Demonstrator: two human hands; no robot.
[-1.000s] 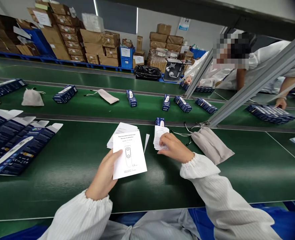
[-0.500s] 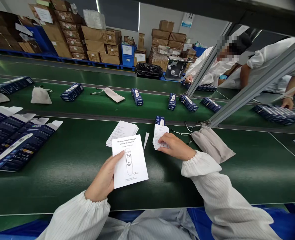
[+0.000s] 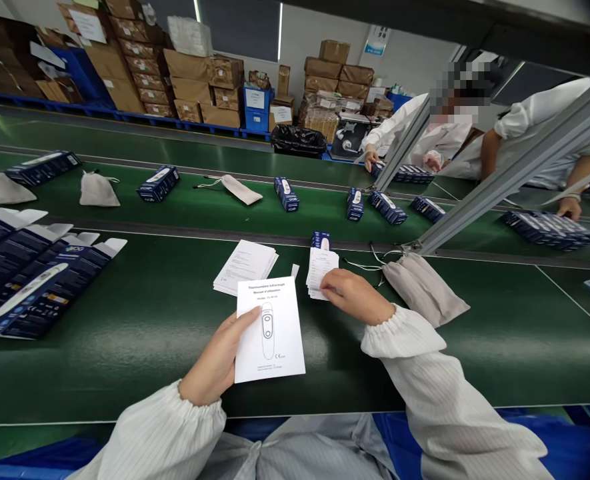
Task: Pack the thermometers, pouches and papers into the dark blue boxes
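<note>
My left hand (image 3: 221, 357) is closed on a white instruction manual (image 3: 285, 333), thumb on its front cover, which shows a thermometer drawing and French print. Behind it lies a stack of printed leaflets (image 3: 245, 265). My right hand (image 3: 357, 295) pinches at the lower right edge of a small stack of paper slips (image 3: 322, 267); its fingertips are partly hidden. The slips lean against a blue thermometer box (image 3: 321, 239). Right of that hand rests a beige drawstring pouch (image 3: 425, 288) with white cords.
Flattened blue cartons (image 3: 35, 287) are piled at the left. On the belt (image 3: 199, 208) beyond stand several blue boxes (image 3: 287, 195) and cloth pouches (image 3: 242, 189). A slanted metal post (image 3: 505, 167) rises at the right. Two co-workers handle boxes (image 3: 549, 230) across the line.
My left hand and the manual have shifted slightly right and down. My right fingers have slid to the slips' right edge. Boxes and pouches on the belt have moved right.
</note>
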